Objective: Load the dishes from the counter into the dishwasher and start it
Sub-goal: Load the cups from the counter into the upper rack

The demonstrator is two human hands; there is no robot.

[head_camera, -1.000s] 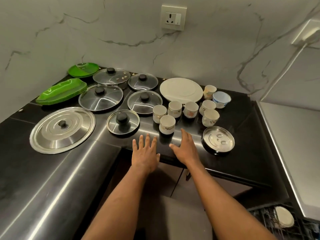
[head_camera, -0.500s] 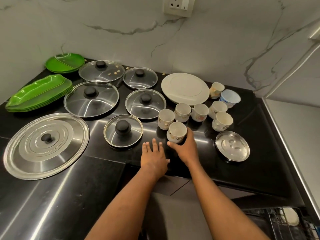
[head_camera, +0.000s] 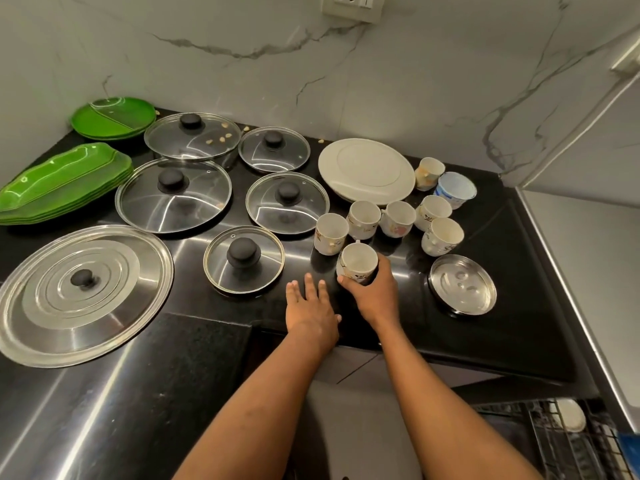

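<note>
Right hand (head_camera: 375, 292), flat on the counter (head_camera: 485, 341) a second ago, now wraps the nearest cup (head_camera: 358, 261), apparently not yet lifted. Left hand (head_camera: 311, 308) lies flat beside it, fingers straight, holding nothing. Pickup begun; rack (head_camera: 571, 441) sits lower right.

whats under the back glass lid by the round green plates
A steel pan sits under the glass lid, only its rim and wall showing. Whether the pale bits lie on the glass or inside is unclear.

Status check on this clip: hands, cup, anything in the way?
Right hand grips front cup. Left hand flat on counter, empty. More cups crowd close behind.
</note>
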